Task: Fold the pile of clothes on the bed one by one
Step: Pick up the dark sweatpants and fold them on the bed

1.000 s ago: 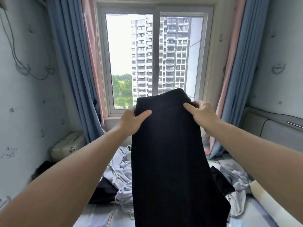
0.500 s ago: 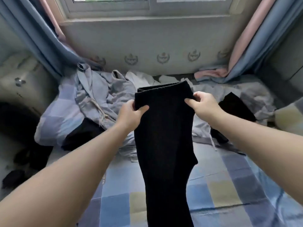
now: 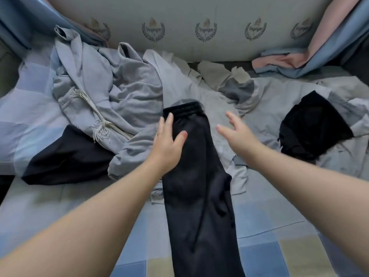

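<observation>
Left hand (image 3: 168, 142), fingers straight, lies flat on the upper left edge of the long black fabric trousers (image 3: 199, 196), just below the elastic waistband (image 3: 185, 107). Right hand (image 3: 237, 134) holds nothing, fingers spread, just beside the trousers' right edge; contact with cloth cannot be confirmed. Trousers lie lengthwise down the blue checked bed sheet (image 3: 269, 226), legs doubled one over the other, waistband end resting on the heap of pale grey garments (image 3: 111, 92). Risk: a fold made now may trap grey fabric underneath, or set crooked on that uneven base. Condition: matte, limp cloth; slack ridges at mid-length on the right edge, unsmoothed.
</observation>
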Tool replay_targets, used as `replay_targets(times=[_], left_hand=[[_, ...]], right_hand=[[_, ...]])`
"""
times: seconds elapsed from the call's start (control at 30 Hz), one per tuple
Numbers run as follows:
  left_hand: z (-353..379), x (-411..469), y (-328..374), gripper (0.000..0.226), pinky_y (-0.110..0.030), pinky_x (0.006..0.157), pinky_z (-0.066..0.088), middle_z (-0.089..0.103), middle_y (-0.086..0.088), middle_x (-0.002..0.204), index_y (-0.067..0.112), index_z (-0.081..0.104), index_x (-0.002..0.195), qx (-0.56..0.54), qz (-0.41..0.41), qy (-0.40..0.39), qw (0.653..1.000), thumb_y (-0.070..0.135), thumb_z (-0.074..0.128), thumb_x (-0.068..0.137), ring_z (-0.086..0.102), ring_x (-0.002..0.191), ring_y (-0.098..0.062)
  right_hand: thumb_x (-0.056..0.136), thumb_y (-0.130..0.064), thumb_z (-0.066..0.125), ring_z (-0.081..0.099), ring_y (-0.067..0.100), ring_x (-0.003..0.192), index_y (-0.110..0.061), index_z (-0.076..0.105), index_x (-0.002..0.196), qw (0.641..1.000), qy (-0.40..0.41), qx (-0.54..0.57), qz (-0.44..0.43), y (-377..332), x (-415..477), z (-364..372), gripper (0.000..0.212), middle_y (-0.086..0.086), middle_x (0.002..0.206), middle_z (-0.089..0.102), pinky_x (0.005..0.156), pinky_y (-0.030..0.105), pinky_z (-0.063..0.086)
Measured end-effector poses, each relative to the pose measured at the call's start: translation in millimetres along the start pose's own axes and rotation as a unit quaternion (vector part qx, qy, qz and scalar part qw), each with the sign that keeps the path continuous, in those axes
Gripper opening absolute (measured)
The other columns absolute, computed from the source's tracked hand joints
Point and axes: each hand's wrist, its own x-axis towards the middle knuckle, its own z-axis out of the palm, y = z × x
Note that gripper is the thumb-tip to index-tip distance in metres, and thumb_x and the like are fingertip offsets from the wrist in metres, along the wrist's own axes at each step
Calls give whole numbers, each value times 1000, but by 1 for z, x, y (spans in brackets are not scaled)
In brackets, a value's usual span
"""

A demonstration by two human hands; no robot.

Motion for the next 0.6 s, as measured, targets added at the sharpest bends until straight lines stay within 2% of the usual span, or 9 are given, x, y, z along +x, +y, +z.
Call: replay_targets(times=[0.1, 0.23, 0.33, 0.47, 0.6], left_hand=[[20, -50, -34, 67, -42, 126, 6, -8, 10, 169, 41, 10, 160, 89, -11, -71, 993, 48, 45, 103, -7, 155, -13], [44, -118, -54, 67, -44, 126, 6, -13, 15, 167, 46, 3, 159, 181, -27, -128, 975, 53, 39, 103, -12, 154, -12], [65, -174, -67, 67, -43, 125, 7, -14, 14, 167, 44, 2, 159, 207, -48, -159, 964, 55, 36, 103, -13, 154, -13], [98, -265, -88, 67, -45, 125, 11, -13, 14, 167, 43, 2, 159, 213, -110, -192, 952, 55, 36, 103, -9, 155, -15], [132, -369, -123, 70, -46, 124, 17, 0, 9, 169, 38, 6, 160, 205, -184, -190, 942, 54, 42, 102, 1, 155, -19]], right_hand=[[99, -49, 50, 3, 9, 154, -39, 17, 158, 990, -45, -130, 9, 49, -35, 12, 68, -11, 167, 11, 125, 41, 10], [99, -61, 38, -18, 14, 153, -52, 0, 155, 948, -85, -303, 39, 95, -87, 14, 68, -18, 166, -14, 122, 55, -2], [99, -63, 35, -20, 15, 152, -54, -6, 153, 936, -104, -333, 53, 129, -133, 9, 68, -19, 164, -19, 121, 58, -4], [99, -63, 33, -17, 17, 153, -51, -8, 154, 921, -129, -359, 78, 186, -202, -3, 69, -17, 165, -17, 122, 58, -3], [100, -61, 33, -11, 19, 154, -45, -5, 157, 917, -154, -353, 103, 248, -276, -6, 70, -15, 167, -11, 123, 54, 3]])
